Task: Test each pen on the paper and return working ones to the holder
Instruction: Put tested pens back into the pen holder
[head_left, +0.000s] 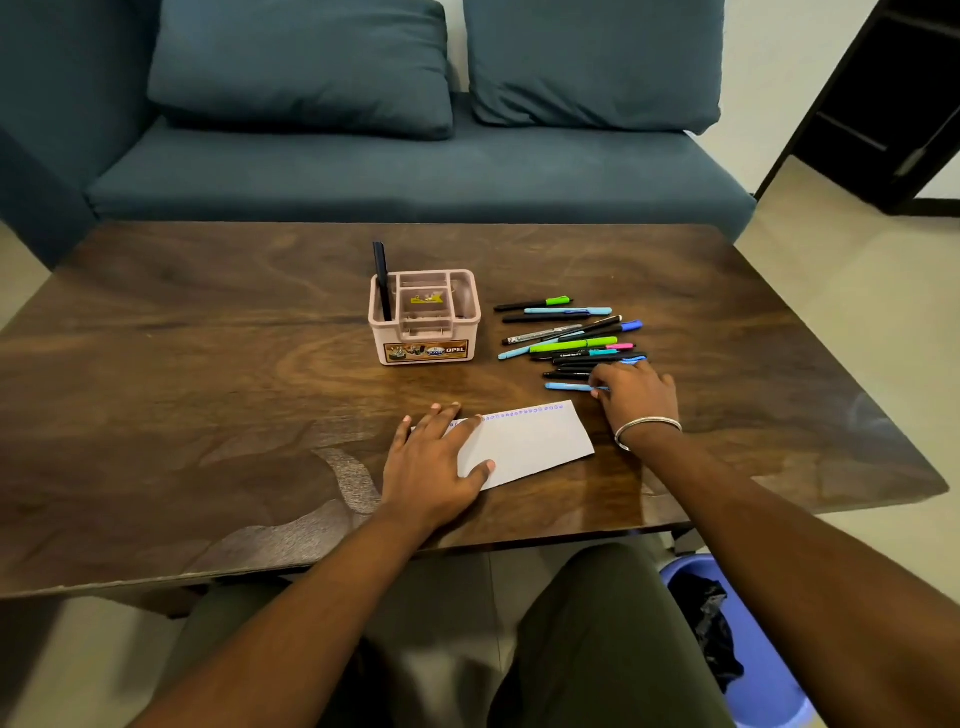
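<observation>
A folded white paper (530, 441) lies on the wooden table (208, 364), with a row of small blue marks along its far edge. My left hand (434, 460) rests flat on the paper's left end. To its right, my right hand (636, 395) pinches the end of a light blue pen (566, 386), the nearest one in a heap of several pens (571, 338). A pink holder (423, 317) stands behind the paper with one dark pen (382, 280) upright in its left slot.
A blue sofa (415, 171) with two cushions runs along the table's far side. A purple bin (737, 639) with a dark bag sits on the floor by my right knee. Dark shelving (893, 104) stands at the far right.
</observation>
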